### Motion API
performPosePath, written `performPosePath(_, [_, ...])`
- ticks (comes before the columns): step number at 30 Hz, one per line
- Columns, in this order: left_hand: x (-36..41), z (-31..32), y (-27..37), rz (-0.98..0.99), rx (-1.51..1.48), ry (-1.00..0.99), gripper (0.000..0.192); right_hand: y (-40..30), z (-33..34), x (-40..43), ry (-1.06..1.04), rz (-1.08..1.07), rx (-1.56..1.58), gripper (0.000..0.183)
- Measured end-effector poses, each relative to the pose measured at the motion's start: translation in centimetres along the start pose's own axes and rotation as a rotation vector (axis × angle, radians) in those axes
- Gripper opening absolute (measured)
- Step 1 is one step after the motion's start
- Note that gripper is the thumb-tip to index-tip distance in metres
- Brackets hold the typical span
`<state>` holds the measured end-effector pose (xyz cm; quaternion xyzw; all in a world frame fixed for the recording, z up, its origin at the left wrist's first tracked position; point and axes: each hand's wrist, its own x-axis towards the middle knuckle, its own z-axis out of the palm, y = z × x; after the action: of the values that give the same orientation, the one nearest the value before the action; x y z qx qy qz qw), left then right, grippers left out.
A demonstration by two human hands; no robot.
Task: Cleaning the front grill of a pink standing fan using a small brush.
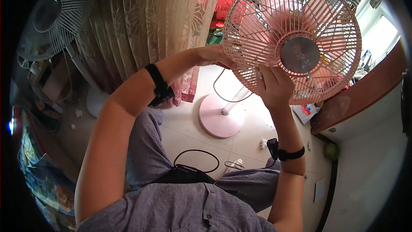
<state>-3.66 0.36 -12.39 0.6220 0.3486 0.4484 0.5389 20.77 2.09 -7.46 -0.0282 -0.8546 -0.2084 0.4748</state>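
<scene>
A pink pedestal fan with a round plastic grille (pixel 301 88) stands before me, its blades showing behind the bars and a grey disc (pixel 300 54) at the grille's centre. My left hand (pixel 220 57) is at the grille's left edge, its fingers partly behind the bars. On the front of the grille, left of and below the disc, lies my right hand (pixel 275 83), with a small pale thing between its fingers, too small to name. The fan's round pink base (pixel 219 119) rests on the tiled floor, and a dark cord hangs beside its pole.
Patterned curtains (pixel 145 22) hang at the left, with a second, white fan (pixel 48 14) beside them. A brown-edged ledge (pixel 360 93) runs along the right. A white plastic bag (pixel 305 112), a green round object (pixel 331 151) and crumpled paper (pixel 264 144) are near the floor.
</scene>
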Motion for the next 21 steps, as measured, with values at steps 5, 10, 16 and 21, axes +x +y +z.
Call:
performPosePath(5, [0.1, 0.2, 0.2, -0.022, 0.031, 0.022, 0.066, 0.8, -0.7, -0.1, 0.12, -0.032, 0.0, 0.021])
performPosePath(10, [-0.3, 0.5, 0.6, -0.003, -0.006, 0.014, 0.065, 0.8, 0.3, 0.0, 0.068, -0.03, 0.01, 0.021])
performPosePath(16, [-0.3, 0.1, 0.3, 0.013, 0.061, -0.02, 0.065, 1.0, -0.7, 0.1, 0.014, 0.002, -0.059, 0.021])
performPosePath(21, [-0.4, 0.1, 0.6, -0.028, 0.05, 0.043, 0.066, 0.8, -1.7, 0.3, 0.031, 0.069, -0.066, 0.022])
